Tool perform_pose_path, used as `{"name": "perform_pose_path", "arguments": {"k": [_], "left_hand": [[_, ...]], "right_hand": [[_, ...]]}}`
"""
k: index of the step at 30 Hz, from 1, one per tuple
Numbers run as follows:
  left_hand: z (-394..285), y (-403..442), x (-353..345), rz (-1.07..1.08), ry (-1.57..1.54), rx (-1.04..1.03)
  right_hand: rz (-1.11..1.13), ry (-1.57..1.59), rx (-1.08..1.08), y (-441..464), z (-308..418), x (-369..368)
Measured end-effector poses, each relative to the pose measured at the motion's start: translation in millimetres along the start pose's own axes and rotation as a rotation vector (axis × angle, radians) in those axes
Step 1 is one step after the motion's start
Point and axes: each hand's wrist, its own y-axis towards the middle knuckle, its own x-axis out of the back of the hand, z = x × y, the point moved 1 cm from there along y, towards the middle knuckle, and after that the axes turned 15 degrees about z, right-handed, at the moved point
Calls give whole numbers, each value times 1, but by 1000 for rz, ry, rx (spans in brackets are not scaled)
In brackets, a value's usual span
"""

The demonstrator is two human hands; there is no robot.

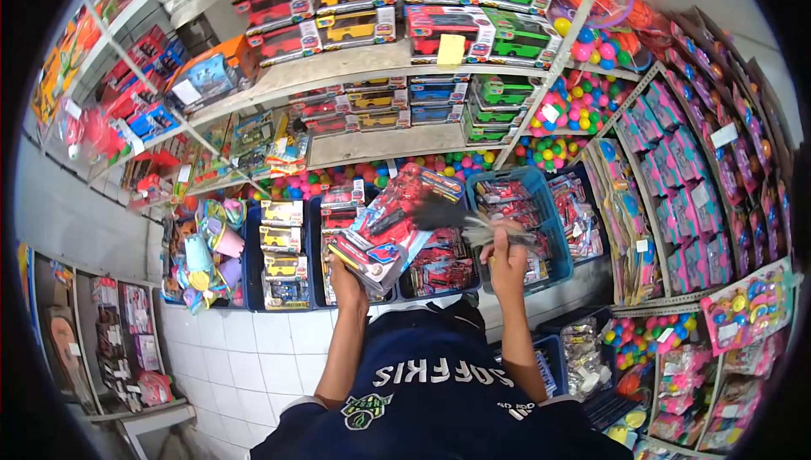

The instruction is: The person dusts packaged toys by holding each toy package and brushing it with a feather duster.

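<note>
My left hand (348,284) grips packaged toy cars (372,261) from below, their clear plastic and printed cards facing up over the bins. Red toys in clear wrap (405,206) lie at the upper end of that bundle; whether they are one pack with it I cannot tell. My right hand (504,249) is closed around a duster (443,213) with a dark, blurred head and pale strands near the fingers. The duster's head points left, close to the packs. Beneath it is a bin of red packaged toys (439,267).
Blue bins with boxed yellow cars (284,240) and beach toys (207,249) stand to the left. A teal crate (553,244) sits at right. Shelves (363,152) of boxed cars and colourful balls (583,101) rise ahead. Hanging packs (680,181) line the right.
</note>
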Motion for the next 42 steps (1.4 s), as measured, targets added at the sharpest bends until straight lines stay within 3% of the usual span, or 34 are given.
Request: {"name": "perform_pose_path", "arguments": {"k": [1,5,9,13,18,20,22,24,30,33,36,39,42], "left_hand": [[-6,-6,-4,-27,24,2],[-16,-16,1,-52,33,-68],[-21,-28,11,-72,154,-82],[-34,-49,10,-133,343,-207],[-40,-67,22,-21,480,-285],[-40,-69,25,11,462,-373],[-41,-73,33,16,476,-360],[-44,-79,33,23,485,-342],[-49,-93,37,12,530,-373],[-51,-97,34,21,479,-367],[-50,-98,36,17,499,-386],[-51,-100,34,34,491,-358],[-48,-100,34,27,514,-353]], "right_hand": [[-61,26,29,1,-3,-2],[106,-12,-19,-12,-1,-15],[-41,-22,-19,-13,2,-18],[177,-7,-20,-25,20,-39],[186,54,-3,-20,31,-64],[318,-174,63,-19,45,-74],[314,-219,121,-15,38,-82],[307,-5,-63,-14,31,-85],[448,-230,89,-7,32,-93],[426,-61,-91,-9,37,-99],[444,-248,43,-5,32,-93],[420,-81,-98,-9,40,-95],[430,-176,-16,-8,25,-83]]}}
